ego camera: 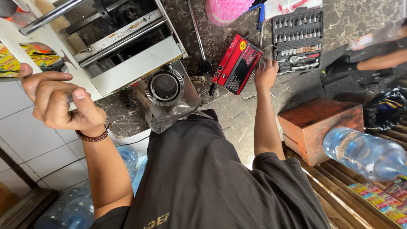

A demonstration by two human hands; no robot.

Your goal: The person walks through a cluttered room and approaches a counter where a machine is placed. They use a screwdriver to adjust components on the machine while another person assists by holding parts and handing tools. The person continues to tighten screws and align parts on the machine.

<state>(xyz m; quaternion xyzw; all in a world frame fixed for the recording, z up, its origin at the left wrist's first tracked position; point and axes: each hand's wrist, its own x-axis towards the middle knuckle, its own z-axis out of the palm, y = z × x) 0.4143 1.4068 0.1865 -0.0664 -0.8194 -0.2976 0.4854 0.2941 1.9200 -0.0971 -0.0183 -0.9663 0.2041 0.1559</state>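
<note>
A head-worn camera looks down over a person in a dark shirt standing at a dark marbled bench (pixel 237 110). The left hand (pixel 57 99) is raised near the camera, wearing a brown beaded wristband, its fingers (pixel 46 80) clenched around the edge of a white metal panel (pixel 25 40) that belongs to a machine (pixel 127 51) with steel rods and a round metal cup holder at its front. Clear plastic film hangs below that round opening.

The right hand (pixel 266 74) reaches well forward across the bench. It rests palm down at the lower right corner of a red and black tool case (pixel 237 63), its fingers spread loosely and grasping nothing; whether they actually touch the case cannot be told. Just to the right of that hand lies an open black socket set (pixel 298 40) with rows of silver sockets and a ratchet. Between the machine and the red case lies a long metal rod with a black knob (pixel 199 40). A pink plastic container (pixel 227 10) stands at the top edge.

At the right, a rust-orange wooden box (pixel 318 127) sits beside a large clear water bottle (pixel 364 154) lying on its side. Another person's forearm (pixel 381 61) shows at the far right.
</note>
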